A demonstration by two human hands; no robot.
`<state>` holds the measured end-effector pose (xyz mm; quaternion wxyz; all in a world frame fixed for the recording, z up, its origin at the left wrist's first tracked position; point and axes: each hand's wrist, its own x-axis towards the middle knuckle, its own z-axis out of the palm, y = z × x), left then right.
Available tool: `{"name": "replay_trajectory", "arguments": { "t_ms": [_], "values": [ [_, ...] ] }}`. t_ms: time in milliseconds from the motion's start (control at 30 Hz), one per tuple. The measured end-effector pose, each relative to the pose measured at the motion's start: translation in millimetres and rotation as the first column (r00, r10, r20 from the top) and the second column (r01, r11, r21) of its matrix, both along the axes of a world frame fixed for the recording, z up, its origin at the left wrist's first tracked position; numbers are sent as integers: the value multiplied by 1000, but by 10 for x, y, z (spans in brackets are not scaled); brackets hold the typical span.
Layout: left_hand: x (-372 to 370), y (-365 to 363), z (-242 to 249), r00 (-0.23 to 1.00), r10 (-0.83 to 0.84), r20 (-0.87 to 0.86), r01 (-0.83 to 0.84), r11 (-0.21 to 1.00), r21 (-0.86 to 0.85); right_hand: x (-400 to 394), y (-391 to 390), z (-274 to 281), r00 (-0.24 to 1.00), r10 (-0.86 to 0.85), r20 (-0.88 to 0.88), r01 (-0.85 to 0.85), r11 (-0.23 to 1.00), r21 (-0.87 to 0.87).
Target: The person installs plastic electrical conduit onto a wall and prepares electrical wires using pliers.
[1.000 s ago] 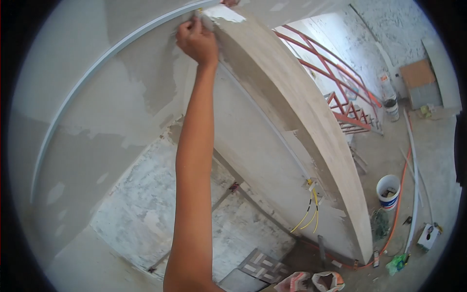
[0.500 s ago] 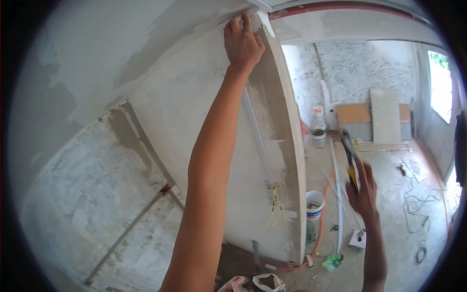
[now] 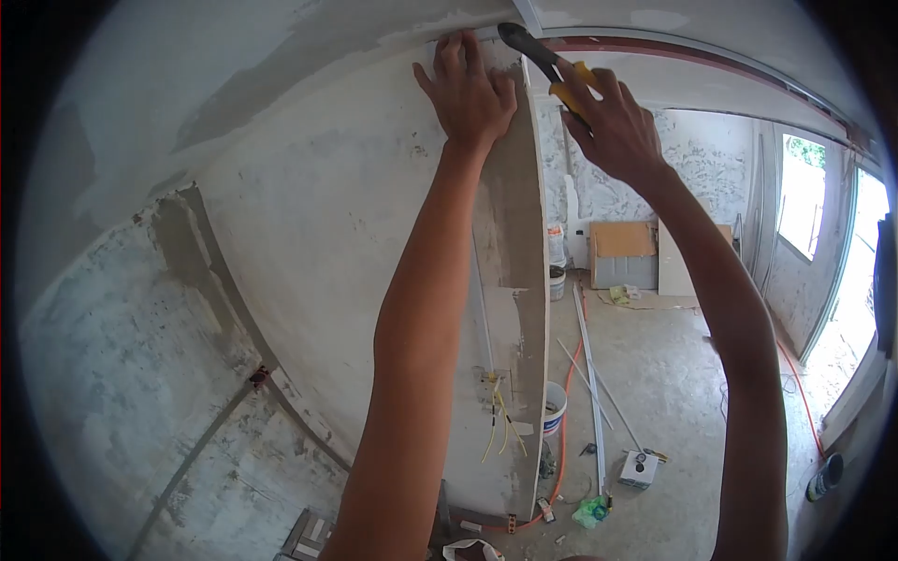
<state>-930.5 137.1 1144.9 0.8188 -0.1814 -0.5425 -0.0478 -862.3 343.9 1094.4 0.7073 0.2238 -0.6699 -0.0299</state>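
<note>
Plaster wall [image 3: 318, 215] | left hand [image 3: 470, 101] splayed high | right hand [image 3: 619, 131] clasping yellow-handled tool [image 3: 529, 48] | grey floor [image 3: 669, 355]

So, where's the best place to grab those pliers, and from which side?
Probably by the yellow handles of the pliers, coming from the picture's lower right, as the right hand does: the handles trail that way, while the dark head points up and left.
</note>
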Motion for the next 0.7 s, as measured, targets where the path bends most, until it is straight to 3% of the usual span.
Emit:
{"name": "replay_trajectory", "arguments": {
  "t_ms": [100, 200, 300, 400, 433, 467, 533, 567, 600, 633, 700],
  "values": [
    [-22, 11, 6, 1000, -22, 7, 22, 1000, 4, -47, -45, 108, 996, 11, -90, -8, 999, 37],
    [-37, 11, 26, 1000, -30, 0, 30, 1000, 10, -91, -93, 181, 979, -199, 52, 199, 980, 14],
    [-60, 4, 47, 999, -31, -23, 31, 999, 20, 103, -210, 164, 982, -135, 130, 139, 990, -19],
    [-105, -39, 61, 998, -68, 12, 68, 998, -17, 90, -180, 23, 997, -64, 52, 64, 998, -3],
    [-145, -88, 85, 994, -96, 52, 99, 994, -45, 165, -168, -81, 990, -27, 135, 31, 999, -28],
    [-243, -207, 97, 989, -147, -15, 143, 978, -150, 113, -142, -256, 999, -32, 7, 32, 999, 17],
    [-497, -402, 122, 962, -243, -121, 184, 911, -370, 335, -33, -800, 918, -16, 396, 3, 999, 33],
    [-696, -288, 11, 947, -300, -111, 229, 877, -422, 546, 38, -1157, 803, 62, 592, -40, 998, -50],
    [-771, -104, -220, 938, -332, -102, 258, 863, -435, 670, 86, -1660, 814, 234, 532, -163, 971, -177],
    [-764, 137, -507, 930, -363, -64, 305, 855, -420, 942, 166, -2139, 708, 256, 659, -134, 964, -230],
    [-689, 872, -1032, 878, -475, 60, 457, 793, -403, 1475, 413, -3301, 533, 408, 741, -121, 904, -410]
  ]
}}
